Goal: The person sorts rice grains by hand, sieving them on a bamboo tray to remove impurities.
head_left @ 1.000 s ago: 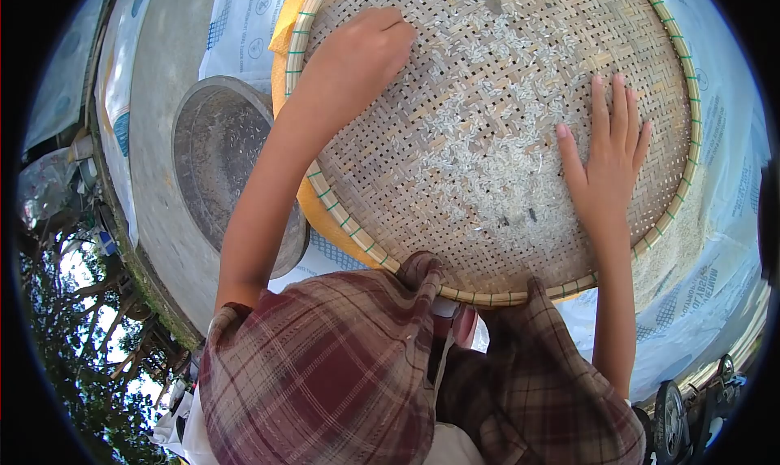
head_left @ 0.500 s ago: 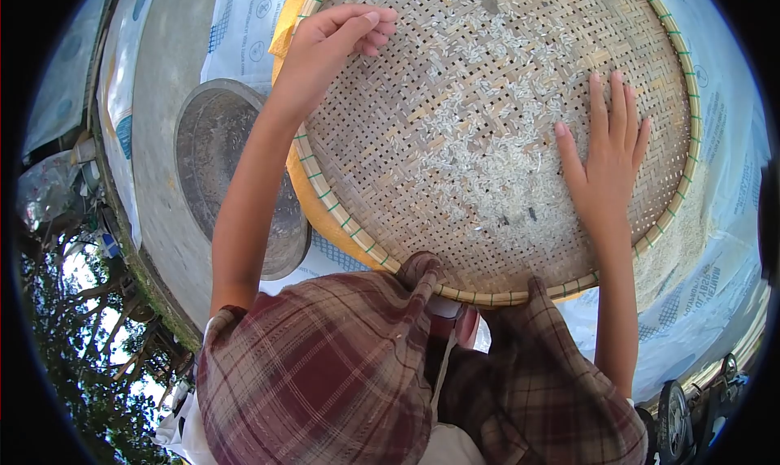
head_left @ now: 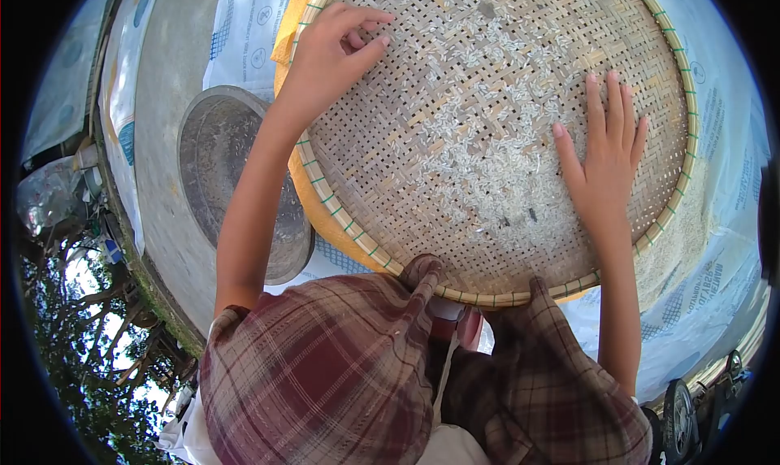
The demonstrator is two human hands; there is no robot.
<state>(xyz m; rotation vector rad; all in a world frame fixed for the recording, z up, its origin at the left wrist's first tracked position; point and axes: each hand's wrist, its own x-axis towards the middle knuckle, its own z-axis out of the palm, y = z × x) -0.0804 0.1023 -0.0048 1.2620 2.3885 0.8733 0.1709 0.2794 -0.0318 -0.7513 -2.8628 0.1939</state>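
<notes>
Open weave lies between both hands; metal bowl (head_left: 236,180) probably crowds tray's (head_left: 333,213) left rim.

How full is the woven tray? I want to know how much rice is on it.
Nearly empty: the rice lies in a thin scatter, and the weave of the woven tray shows through almost everywhere.

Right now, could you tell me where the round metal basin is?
The round metal basin sits at the left of the head view on the concrete ledge, beside the woven bamboo tray, under the left forearm.
</notes>
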